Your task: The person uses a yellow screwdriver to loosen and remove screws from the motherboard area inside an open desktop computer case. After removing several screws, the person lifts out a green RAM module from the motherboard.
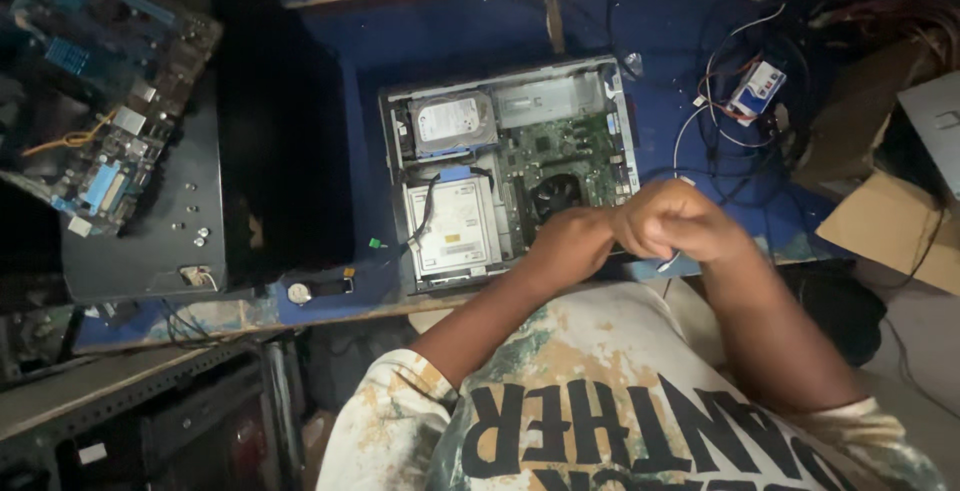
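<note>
At centre-right of frame, over open computer case (505, 176) on blue counter (440, 31): left hand (572, 241) and right hand (672, 221) curled together, pinching thin white cable (668, 262). Cable light, limp; grip near end. Circuit board (100, 101) upper left.

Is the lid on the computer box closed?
No, the computer case lies open on the blue table, so its hard drive, green motherboard and fan show.

A computer repair workshop: an opened desktop case (505, 166), a loose motherboard (100, 101), tangled cables (730, 121).
</note>
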### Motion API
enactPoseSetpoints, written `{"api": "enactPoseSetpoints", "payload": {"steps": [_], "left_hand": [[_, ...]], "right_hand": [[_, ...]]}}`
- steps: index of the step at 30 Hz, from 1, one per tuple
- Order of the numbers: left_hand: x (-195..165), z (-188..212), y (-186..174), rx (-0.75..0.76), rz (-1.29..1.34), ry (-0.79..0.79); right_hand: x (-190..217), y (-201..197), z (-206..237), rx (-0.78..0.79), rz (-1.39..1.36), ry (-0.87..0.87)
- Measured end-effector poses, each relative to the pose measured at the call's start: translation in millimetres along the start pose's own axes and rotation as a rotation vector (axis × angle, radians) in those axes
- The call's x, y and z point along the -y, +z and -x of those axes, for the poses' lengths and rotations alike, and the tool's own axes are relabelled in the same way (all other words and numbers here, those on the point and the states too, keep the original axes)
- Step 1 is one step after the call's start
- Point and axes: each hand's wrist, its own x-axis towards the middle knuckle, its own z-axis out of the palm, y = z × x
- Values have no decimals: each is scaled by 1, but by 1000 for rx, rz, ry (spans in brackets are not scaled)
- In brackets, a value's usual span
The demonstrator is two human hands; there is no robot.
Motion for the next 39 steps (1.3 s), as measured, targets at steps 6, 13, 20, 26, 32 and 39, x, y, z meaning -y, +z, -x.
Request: {"api": "enactPoseSetpoints", "payload": {"steps": [6,13,20,26,32,39], "left_hand": [[-5,-3,-12,-39,22,-188],[-3,-1,-6,-5,37,-6],[-5,-5,-10,-69,13,-202],[0,-8,-15,97,165,-73],[10,2,-10,101,29,-152],[13,0,-25,77,37,-237]], "right_hand": [[-43,74,-22,-985,616,-378],[-14,12,-3,-305,352,-114],[-52,29,5,-559,571,-303],[-50,21,-2,-262,379,-322],[-8,12,-4,-305,363,-85],[-59,70,-35,-822,679,-579]]}}
